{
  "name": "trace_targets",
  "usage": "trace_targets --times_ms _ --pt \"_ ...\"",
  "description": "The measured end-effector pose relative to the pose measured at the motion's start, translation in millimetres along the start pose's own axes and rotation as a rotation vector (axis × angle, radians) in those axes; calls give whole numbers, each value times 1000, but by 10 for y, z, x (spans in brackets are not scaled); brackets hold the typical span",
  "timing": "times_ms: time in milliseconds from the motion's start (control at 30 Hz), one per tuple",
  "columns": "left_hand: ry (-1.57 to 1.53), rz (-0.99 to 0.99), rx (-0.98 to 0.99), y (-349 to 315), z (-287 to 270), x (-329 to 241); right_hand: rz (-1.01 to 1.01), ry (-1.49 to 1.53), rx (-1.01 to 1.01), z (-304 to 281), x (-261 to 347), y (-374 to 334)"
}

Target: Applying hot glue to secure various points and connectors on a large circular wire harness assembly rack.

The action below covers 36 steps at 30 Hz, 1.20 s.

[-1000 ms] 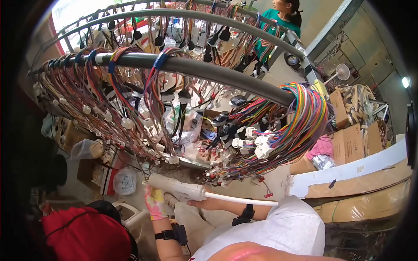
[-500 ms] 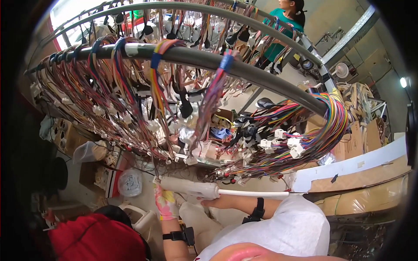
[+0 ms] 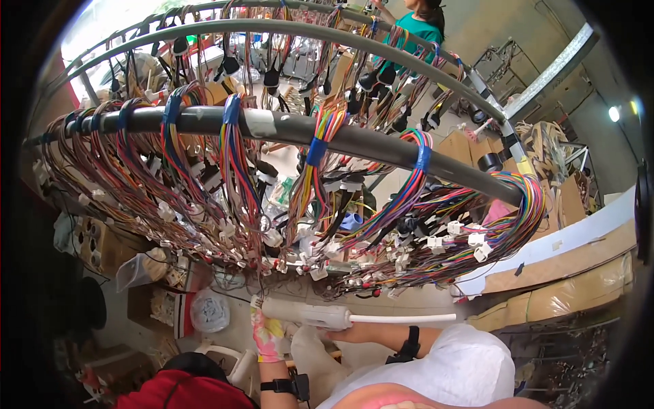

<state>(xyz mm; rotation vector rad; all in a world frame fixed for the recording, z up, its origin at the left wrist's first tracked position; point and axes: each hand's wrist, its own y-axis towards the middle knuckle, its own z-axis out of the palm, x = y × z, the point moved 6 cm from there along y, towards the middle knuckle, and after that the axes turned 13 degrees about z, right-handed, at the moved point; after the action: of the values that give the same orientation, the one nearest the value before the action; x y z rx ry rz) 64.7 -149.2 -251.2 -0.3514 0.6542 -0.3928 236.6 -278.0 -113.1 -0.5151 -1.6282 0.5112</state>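
Observation:
A white caulking gun (image 3: 300,312) with a long white rod lies sideways in front of me, its front end to the left. My right hand (image 3: 335,335) is at its rear, wrapped under the body; most of its fingers are hidden behind it. At the front end, my left hand (image 3: 267,339), in a pink and yellow flowered glove, has its fingers pressed together by the tip. What they pinch is too small to make out. Just above that tip hang thin dark wires from a bundle of coloured wires (image 3: 240,184) with white connectors.
A curved grey rail (image 3: 286,131) carries several taped wire bundles. At right runs a white-edged cardboard ledge (image 3: 565,253). Low at left are a clear plastic tub (image 3: 210,311) and a person in red (image 3: 184,385). Beyond the rails stands a person in green (image 3: 417,27).
My view has shifted, so the rail and bundles sit lower and the bundles further left. Both hands stay at the caulking gun, which appears slightly lower.

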Motion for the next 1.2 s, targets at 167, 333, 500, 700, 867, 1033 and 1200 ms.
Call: trace_targets --times_ms 167,333,500,700,867,1033,1200 --pt "159 206 295 -26 -77 89 -93 -25 23 -115 -89 -86" --pt "-64 103 143 9 -481 272 -45 -82 58 -213 -55 -279" --pt "-60 207 52 -118 -281 257 -165 -103 47 -241 -205 -405" --pt "-106 231 66 -309 -81 296 6 73 94 -217 -289 -550" --pt "-169 176 92 -396 77 304 -82 -14 65 -190 -214 -567" --pt "-91 192 131 -402 314 217 -93 -20 73 -202 -92 -533" --pt "109 225 117 -381 62 185 -87 -84 74 -131 -227 -500"
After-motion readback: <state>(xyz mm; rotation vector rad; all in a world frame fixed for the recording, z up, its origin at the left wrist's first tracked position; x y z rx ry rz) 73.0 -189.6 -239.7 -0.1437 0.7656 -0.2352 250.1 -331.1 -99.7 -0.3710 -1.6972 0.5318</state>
